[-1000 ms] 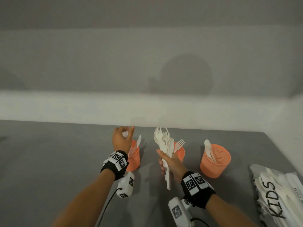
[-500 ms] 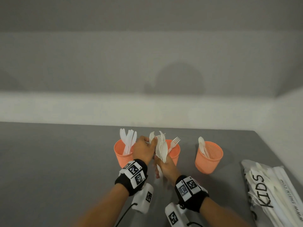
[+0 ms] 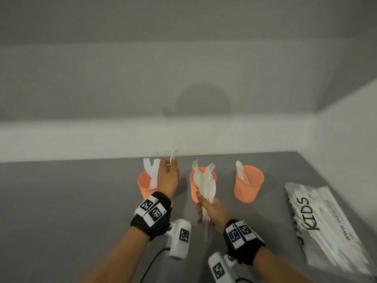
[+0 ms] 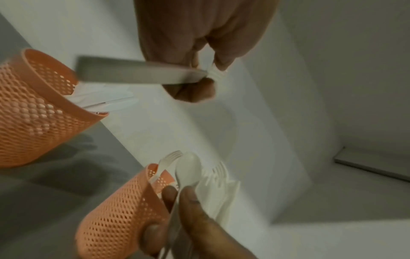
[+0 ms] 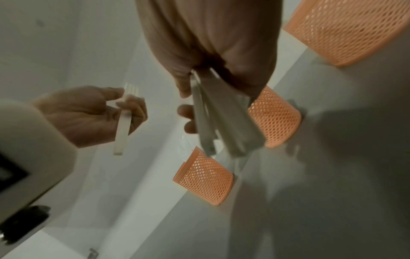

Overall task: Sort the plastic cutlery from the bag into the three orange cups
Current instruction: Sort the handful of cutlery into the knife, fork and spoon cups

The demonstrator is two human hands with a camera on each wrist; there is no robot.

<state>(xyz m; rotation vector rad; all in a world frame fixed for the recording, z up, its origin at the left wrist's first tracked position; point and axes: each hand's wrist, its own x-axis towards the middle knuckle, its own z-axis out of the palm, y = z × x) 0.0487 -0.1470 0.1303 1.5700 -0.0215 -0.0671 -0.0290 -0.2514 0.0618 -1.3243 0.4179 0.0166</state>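
Observation:
Three orange mesh cups stand in a row: the left cup (image 3: pixel 143 187) holds knives (image 4: pixel 106 102), the middle cup (image 3: pixel 192 190) a fork (image 4: pixel 164 166), the right cup (image 3: pixel 247 185) spoons. My right hand (image 3: pixel 201 201) grips a bundle of white spoons and forks (image 3: pixel 207 184) by the handles, upright in front of the middle cup. My left hand (image 3: pixel 172 163) is raised between the left and middle cups and pinches a single white fork (image 5: pixel 121 130) near its tines. The cutlery bag (image 3: pixel 326 221) lies at the right.
The grey table (image 3: pixel 61 211) ends at a white wall ledge (image 3: pixel 81 137) just behind the cups. A white side wall (image 3: pixel 357 139) borders the table beyond the bag. Wrist cameras and cables hang under both forearms.
A second ago my left hand was over the left cup. It then reached to the bundle, and has now drawn back to the left with one fork pinched. My right hand kept hold of the bundle.

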